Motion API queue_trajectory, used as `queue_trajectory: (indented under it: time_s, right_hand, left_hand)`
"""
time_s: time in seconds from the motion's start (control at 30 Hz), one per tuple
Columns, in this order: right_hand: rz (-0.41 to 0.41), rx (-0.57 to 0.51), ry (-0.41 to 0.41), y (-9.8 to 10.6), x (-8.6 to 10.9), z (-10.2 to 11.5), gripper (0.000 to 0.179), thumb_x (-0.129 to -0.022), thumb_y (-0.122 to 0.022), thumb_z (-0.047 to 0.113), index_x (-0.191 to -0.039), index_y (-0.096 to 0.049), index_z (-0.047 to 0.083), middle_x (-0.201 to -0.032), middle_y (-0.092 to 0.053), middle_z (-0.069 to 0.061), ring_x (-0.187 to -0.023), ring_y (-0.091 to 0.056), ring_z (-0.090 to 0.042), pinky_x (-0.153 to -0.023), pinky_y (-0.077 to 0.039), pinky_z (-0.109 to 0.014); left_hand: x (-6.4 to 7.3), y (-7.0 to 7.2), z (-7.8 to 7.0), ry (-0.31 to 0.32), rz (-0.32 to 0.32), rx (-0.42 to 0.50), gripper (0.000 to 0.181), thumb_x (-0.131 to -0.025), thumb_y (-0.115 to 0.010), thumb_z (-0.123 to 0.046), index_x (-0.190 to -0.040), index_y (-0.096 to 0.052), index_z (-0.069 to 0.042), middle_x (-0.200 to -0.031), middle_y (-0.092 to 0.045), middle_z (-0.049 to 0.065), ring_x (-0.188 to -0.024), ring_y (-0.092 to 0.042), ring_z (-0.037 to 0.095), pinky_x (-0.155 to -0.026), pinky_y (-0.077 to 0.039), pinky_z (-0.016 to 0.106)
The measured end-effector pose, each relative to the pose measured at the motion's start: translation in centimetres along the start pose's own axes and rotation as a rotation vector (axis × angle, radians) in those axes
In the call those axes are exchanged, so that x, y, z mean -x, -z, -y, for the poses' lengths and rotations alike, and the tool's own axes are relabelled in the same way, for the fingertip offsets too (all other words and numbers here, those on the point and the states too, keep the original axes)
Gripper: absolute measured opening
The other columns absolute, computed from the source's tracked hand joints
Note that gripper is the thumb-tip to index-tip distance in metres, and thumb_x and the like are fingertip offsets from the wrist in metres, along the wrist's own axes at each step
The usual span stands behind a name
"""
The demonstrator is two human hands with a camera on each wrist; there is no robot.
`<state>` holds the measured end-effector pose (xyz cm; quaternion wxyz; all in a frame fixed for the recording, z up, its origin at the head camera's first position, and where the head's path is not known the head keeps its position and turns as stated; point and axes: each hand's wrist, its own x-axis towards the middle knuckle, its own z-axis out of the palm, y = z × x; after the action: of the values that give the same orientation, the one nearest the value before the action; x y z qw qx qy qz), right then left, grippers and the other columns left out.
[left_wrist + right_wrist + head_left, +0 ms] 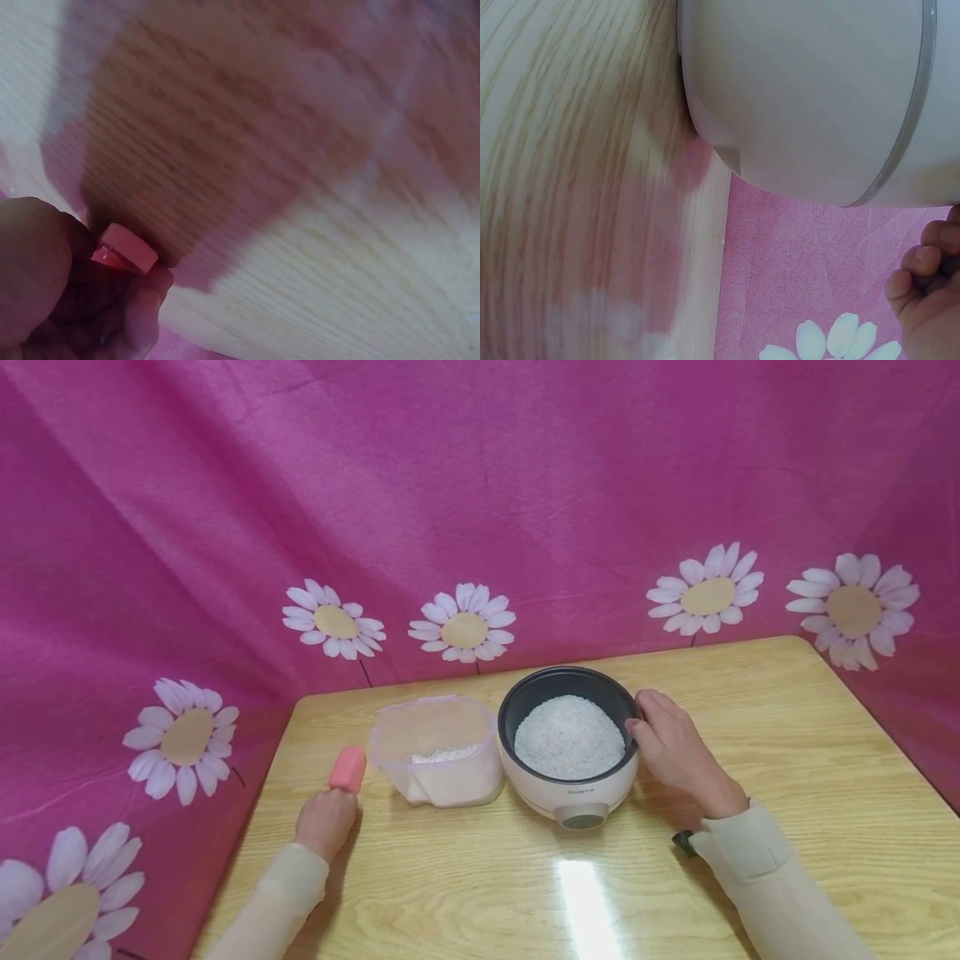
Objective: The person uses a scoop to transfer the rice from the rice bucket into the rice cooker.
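My left hand (326, 822) grips a small pink scoop (348, 768), its head pointing away from me over the table. In the left wrist view curled fingers (139, 319) surround the scoop (127, 246), hiding much of its handle. My right hand (678, 747) holds the right rim of a white rice cooker (555, 789), thumb at the dark inner pot's edge. Uncooked white rice (570, 739) is heaped inside that pot. Left of the cooker stands a translucent plastic container (450, 781) with some rice at its bottom. The right wrist view shows the cooker's side (802, 97) and curled fingers.
The wooden table (450, 877) has rounded corners and a bright reflection near its front. A pink cloth (525, 510) printed with daisies hangs along the back and sides. Something small and dark (684, 842) shows by the right sleeve.
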<state>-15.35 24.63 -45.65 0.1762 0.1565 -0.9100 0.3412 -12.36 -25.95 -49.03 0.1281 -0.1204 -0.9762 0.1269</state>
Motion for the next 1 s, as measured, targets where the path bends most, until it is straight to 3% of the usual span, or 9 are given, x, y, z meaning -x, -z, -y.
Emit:
queue_trajectory:
  time_s: [0.13, 0.33, 0.43, 0.63, 0.77, 0.9, 1.0]
  right_hand:
    - [0.001, 0.004, 0.000, -0.1, 0.0, 0.0, 0.009, -0.097, -0.046, 0.010, -0.090, -0.051, 0.007, -0.082, -0.044, -0.005, -0.077, -0.041, -0.017, -0.067, -0.036, -0.028]
    - [0.011, 0.008, -0.006, 0.0, 0.0, -0.2, 0.009, -0.098, -0.046, 0.010, -0.092, -0.051, 0.007, -0.083, -0.045, -0.005, -0.078, -0.042, -0.017, -0.068, -0.036, -0.028]
    - [0.030, -0.001, -0.028, 0.2, 0.0, -0.2, 0.009, -0.099, -0.046, 0.011, -0.094, -0.052, 0.006, -0.085, -0.047, -0.006, -0.080, -0.043, -0.018, -0.068, -0.038, -0.028]
    - [0.077, -0.018, -0.075, 0.7, 0.0, -0.4, 0.013, -0.102, -0.043, 0.015, -0.099, -0.053, 0.007, -0.088, -0.048, -0.006, -0.084, -0.046, -0.019, -0.071, -0.040, -0.029]
    - [0.054, -0.021, -0.046, 1.0, 0.0, -0.8, 0.026, -0.109, -0.034, 0.018, -0.099, -0.055, 0.007, -0.089, -0.049, -0.007, -0.085, -0.046, -0.020, -0.075, -0.041, -0.032]
    - [0.000, -0.025, -0.019, 1.5, -0.2, -1.2, 0.035, -0.112, -0.029, 0.022, -0.095, -0.055, 0.007, -0.087, -0.049, -0.007, -0.084, -0.046, -0.021, -0.076, -0.041, -0.035]
    - [-0.030, -0.005, -0.009, 1.9, -0.4, -1.4, 0.036, -0.112, -0.030, 0.022, -0.093, -0.055, 0.006, -0.087, -0.050, -0.008, -0.083, -0.046, -0.022, -0.076, -0.041, -0.037]
  left_hand:
    - [0.2, 0.1, 0.2, 0.013, -0.001, 0.034, 0.022, -0.084, -0.062, 0.003, -0.063, -0.060, -0.003, -0.061, -0.065, 0.016, -0.054, -0.067, 0.031, -0.047, -0.054, 0.047]
    - [0.2, 0.5, 0.7, 0.064, 0.096, 0.126, 0.024, -0.086, -0.065, -0.007, -0.063, -0.060, -0.004, -0.063, -0.065, 0.017, -0.058, -0.068, 0.035, -0.049, -0.053, 0.050]
    - [0.1, 0.7, 0.9, 0.075, 0.136, 0.141, 0.030, -0.088, -0.064, -0.014, -0.060, -0.058, -0.006, -0.061, -0.064, 0.016, -0.054, -0.066, 0.034, -0.048, -0.052, 0.050]
    - [-0.3, 0.9, 1.9, 0.165, 0.175, 0.187, 0.047, -0.094, -0.060, -0.034, -0.054, -0.047, -0.013, -0.055, -0.055, 0.009, -0.048, -0.057, 0.029, -0.042, -0.044, 0.046]
    - [-0.4, 1.5, 2.8, 0.199, 0.154, 0.233, 0.051, -0.098, -0.059, -0.046, -0.070, -0.062, -0.004, -0.058, -0.060, 0.012, -0.048, -0.057, 0.025, -0.042, -0.045, 0.042]
    - [-0.6, 3.0, 3.5, 0.270, 0.057, 0.342, 0.054, -0.100, -0.058, -0.049, -0.102, -0.071, 0.004, -0.079, -0.074, 0.019, -0.062, -0.069, 0.034, -0.054, -0.054, 0.049]
    - [-0.7, 4.4, 4.0, 0.334, -0.033, 0.419, 0.051, -0.101, -0.056, -0.047, -0.109, -0.072, 0.000, -0.090, -0.075, 0.017, -0.076, -0.071, 0.036, -0.067, -0.055, 0.055]
